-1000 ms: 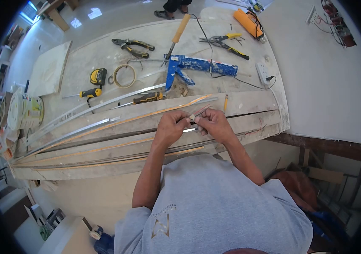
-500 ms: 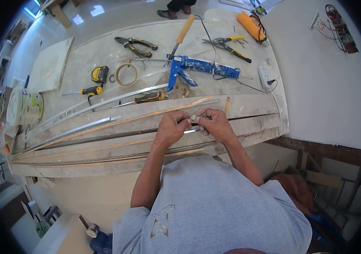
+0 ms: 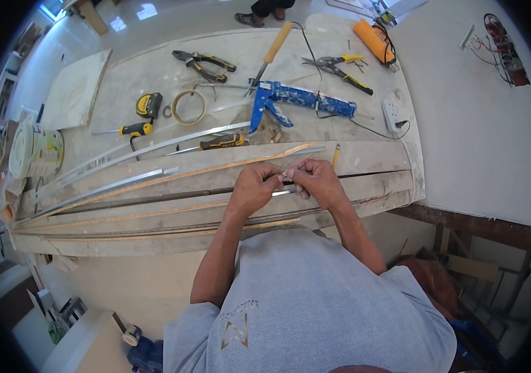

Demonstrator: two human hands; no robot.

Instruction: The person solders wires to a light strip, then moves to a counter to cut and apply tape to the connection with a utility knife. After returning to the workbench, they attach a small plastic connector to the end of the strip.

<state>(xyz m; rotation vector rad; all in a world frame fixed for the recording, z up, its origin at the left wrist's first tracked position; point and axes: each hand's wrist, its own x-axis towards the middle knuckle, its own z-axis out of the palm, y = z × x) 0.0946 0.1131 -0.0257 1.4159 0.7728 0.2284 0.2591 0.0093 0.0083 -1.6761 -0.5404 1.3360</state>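
Over the front planks of the workbench, my left hand and my right hand meet fingertip to fingertip, both closed in a pinch. Between them is a small pale piece, mostly covered by the fingers. Thin reddish wire sticks up from the fingers of my right hand. Below lies a shiny metal channel. Long thin strips with a yellow-orange line run left from near my hands. A pencil rests just beyond my right hand.
Beyond my hands lie a blue caulking gun, a soldering iron, pliers, snips, a tape roll, a tape measure and screwdrivers. A power strip sits right, a bucket left.
The reddish wire by my right fingers has shifted and shows more clearly. Both hands stay pinched in nearly the same place; the view has moved slightly.
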